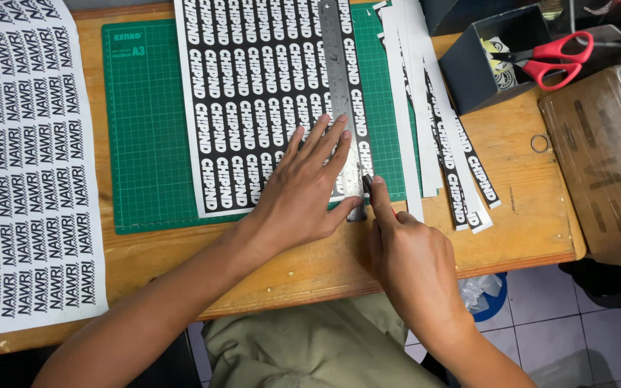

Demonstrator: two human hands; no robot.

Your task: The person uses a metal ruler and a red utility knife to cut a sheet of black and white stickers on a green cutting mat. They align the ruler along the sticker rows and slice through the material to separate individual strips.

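While my left hand (303,190) lies flat with fingers spread, it presses on a black sticker sheet (253,100) and on the metal ruler (341,93) that runs up the sheet's right part. Both rest on a green cutting mat (145,129) on the wooden counter (526,215). My right hand (411,262) is closed around a small dark cutter (367,188), forefinger along its top, the tip just beside the ruler's right edge near its lower end. Cut strips (454,165) of white and black paper lie in a loose pile to the right of the mat. Farther right stands a dark open box (468,68) with red-handled scissors (551,59) resting across its top. A white printed sheet (23,158) covers the counter's left end, well apart from my hands.
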